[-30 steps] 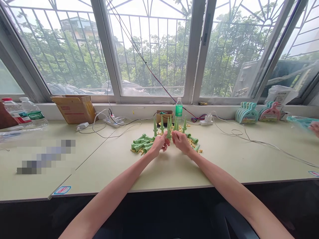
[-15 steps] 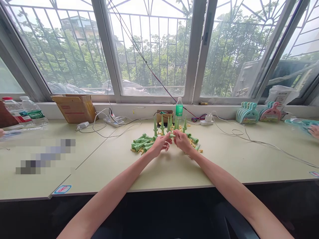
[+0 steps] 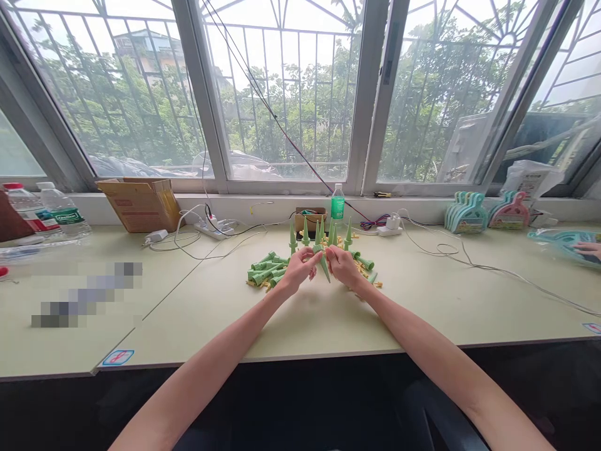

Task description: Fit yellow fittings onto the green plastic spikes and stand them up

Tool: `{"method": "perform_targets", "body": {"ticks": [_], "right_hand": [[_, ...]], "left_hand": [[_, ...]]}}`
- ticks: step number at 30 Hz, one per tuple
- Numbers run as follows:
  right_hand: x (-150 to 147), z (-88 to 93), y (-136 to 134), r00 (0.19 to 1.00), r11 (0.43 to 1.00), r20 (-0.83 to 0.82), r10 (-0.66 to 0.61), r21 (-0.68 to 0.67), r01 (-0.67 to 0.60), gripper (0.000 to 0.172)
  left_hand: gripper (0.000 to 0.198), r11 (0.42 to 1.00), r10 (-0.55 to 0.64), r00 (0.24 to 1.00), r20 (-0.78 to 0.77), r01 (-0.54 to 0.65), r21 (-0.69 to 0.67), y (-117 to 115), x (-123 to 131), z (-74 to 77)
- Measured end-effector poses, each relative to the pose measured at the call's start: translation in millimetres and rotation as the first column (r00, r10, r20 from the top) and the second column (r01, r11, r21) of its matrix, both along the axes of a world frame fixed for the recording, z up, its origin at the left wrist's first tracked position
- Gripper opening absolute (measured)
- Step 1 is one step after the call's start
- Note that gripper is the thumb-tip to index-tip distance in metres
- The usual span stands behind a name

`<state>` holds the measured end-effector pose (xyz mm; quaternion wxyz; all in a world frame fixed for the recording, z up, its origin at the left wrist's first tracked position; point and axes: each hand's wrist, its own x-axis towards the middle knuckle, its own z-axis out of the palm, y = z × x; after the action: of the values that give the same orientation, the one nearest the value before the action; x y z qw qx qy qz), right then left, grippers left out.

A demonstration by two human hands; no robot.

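A pointed green plastic cone (image 3: 325, 269) is between my hands, its tip slanting down toward me. My left hand (image 3: 297, 270) pinches its wide end between thumb and fingers. Close on the right, my right hand (image 3: 344, 268) has its fingers closed by the cone's wide end; whatever is in them is hidden. Several green cones stand upright (image 3: 305, 233) behind my hands. A pile of green cones (image 3: 264, 272) lies beside my left hand, and another green cone (image 3: 365, 263) lies by my right. Small yellow plastic pieces (image 3: 378, 285) are scattered around them.
Behind the cones stand a small cardboard box (image 3: 310, 219) and a green-labelled bottle (image 3: 337, 203). Power strips (image 3: 215, 228) and cables run along the back. Pastel plastic frames (image 3: 466, 214) stand at right, near another person's hand (image 3: 589, 249). A larger carton (image 3: 141, 205) is at left.
The green cone has turned from lying sideways between my hands to pointing its tip down toward me. At right, the other person's hand and bagged blue item have shifted.
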<state>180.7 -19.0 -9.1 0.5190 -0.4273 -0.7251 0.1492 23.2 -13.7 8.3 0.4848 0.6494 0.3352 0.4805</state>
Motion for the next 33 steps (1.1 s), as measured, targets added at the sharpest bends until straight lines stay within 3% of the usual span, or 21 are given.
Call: {"method": "perform_targets", "body": {"ticks": [5,9,22,27,33], "right_hand": [[-0.2,1.9,-2.9,0.997,0.996,-0.075,0.031,-0.083,-0.037,0.048],[-0.2,3.2,-3.8,0.992,0.990,-0.121,0.023,-0.132,-0.039,0.060],[-6.2,5.9,-8.8,0.990,0.996,-0.133,0.041,-0.079,-0.052,0.058],[-5.7,7.8,-9.5,0.993,0.998,-0.116,0.034,-0.043,-0.039,0.055],[-5.3,8.4,-10.0,0.992,0.999,-0.127,-0.006,-0.038,0.001,0.053]], "left_hand": [[0.040,0.989,0.012,0.996,-0.091,0.002,0.148,-0.9,-1.3,1.3],[0.040,0.961,0.096,0.982,-0.160,-0.049,0.273,-1.8,0.4,-1.3],[0.032,0.858,0.317,0.914,-0.251,-0.164,0.487,4.4,2.1,-7.2],[0.033,0.904,0.308,0.923,-0.233,-0.208,0.373,1.4,2.7,-4.3],[0.033,0.992,0.124,0.984,-0.124,-0.125,0.003,0.5,4.8,-1.3]]}}
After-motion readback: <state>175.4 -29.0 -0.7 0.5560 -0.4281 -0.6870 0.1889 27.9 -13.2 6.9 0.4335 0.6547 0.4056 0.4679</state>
